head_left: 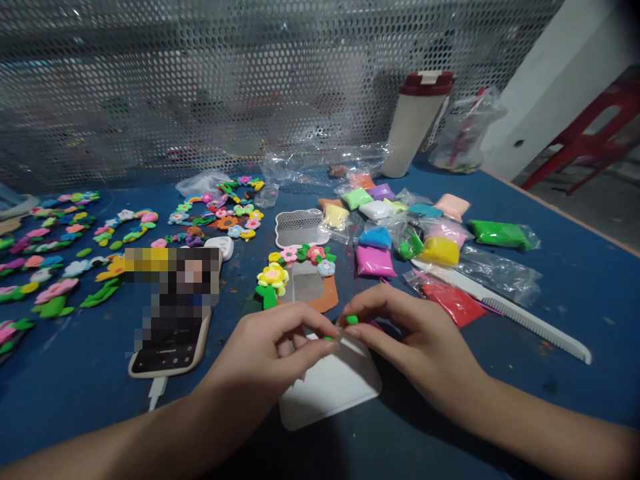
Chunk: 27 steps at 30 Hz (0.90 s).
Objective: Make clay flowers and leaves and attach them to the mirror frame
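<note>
Between thumb and fingertips, my right hand pinches a small lump of green clay. My left hand is closed in a pinch too, with a smaller bit of green clay at its fingertips. Both hands hover close together above a white rounded board, covering part of it. Just behind them lies a small mirror whose brown frame carries clay flowers and green leaves. The left hand hides part of the mirror's lower edge.
A phone with a charging cable lies at left, beside many flower-decorated clay pieces. Bagged coloured clay and a white comb lie at right. Behind stand a second mirror, a tumbler and a perforated metal panel.
</note>
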{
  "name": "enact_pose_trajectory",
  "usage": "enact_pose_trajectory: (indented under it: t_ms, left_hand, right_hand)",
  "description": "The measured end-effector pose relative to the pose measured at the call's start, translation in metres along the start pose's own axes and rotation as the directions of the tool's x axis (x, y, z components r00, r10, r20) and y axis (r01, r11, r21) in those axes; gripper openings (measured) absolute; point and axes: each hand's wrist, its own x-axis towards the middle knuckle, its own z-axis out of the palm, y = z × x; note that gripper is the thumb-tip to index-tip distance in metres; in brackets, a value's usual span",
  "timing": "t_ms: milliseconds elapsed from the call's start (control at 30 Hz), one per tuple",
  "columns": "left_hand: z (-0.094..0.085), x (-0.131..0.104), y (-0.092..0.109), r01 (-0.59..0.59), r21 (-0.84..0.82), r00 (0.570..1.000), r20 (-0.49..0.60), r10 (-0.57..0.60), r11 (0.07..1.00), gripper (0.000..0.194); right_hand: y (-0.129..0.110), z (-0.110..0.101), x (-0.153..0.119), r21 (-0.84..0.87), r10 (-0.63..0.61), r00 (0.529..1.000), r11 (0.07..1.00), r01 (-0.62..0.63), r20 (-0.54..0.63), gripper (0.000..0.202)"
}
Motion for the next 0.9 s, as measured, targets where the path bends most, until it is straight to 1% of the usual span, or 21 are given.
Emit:
enact_pose_trajectory:
  t_ms: [67,133,267,367,467,600,700,800,900]
  left_hand:
    - [0.0005,0.0009,0.0001,0.08,-0.104,0.996,0.036,-0.077,0.991,0.013]
    - [0.0004,0.0012,0.0004,0.108,-0.139,0.994,0.027,-0.106,0.984,0.015]
    - [-0.0012,0.0017,0.0022,0.104,-0.169,0.995,0.017,-0.103,0.98,0.015]
    - [-0.0017,0.0023,0.0028,0.118,-0.189,0.993,0.01,-0.118,0.975,0.014]
    - [-0.0009,0.0029,0.0019,0.121,-0.168,0.992,-0.007,-0.124,0.978,0.014]
    - [0.0007,0.0027,0.0007,0.07,-0.13,0.997,-0.031,-0.074,0.989,0.01]
    - [0.0009,0.0009,0.0,0.051,-0.116,0.998,-0.028,-0.054,0.992,0.01]
    - [0.0007,-0.0007,-0.0003,0.063,-0.11,0.998,-0.021,-0.065,0.992,0.012]
    - [0.0008,-0.0002,0.0003,0.067,-0.126,0.997,-0.017,-0.069,0.99,0.012]
  right_hand:
    - [-0.001,-0.0002,0.0,-0.043,-0.049,0.999,0.998,0.049,0.003,0.007]
    - [-0.002,-0.0004,-0.0004,-0.063,-0.076,0.997,0.995,0.076,0.009,0.009]
    - [-0.0021,0.0004,-0.0024,-0.039,-0.057,0.998,0.998,0.057,0.005,0.017]
    - [-0.002,0.001,-0.0035,-0.049,-0.041,0.999,0.998,0.04,-0.007,0.014]
    - [-0.0034,0.0009,-0.0033,-0.087,-0.035,0.999,0.996,0.036,0.012,0.012]
    - [-0.0047,0.0007,-0.0021,-0.076,-0.041,0.999,0.996,0.043,0.026,0.014]
    - [-0.004,0.0011,-0.0016,-0.092,-0.038,0.999,0.995,0.041,0.037,0.01]
    - [-0.0037,0.0015,-0.0016,-0.108,-0.03,0.998,0.993,0.036,0.052,0.007]
    - [-0.0043,0.0013,-0.002,-0.089,-0.033,0.997,0.995,0.039,0.075,0.007]
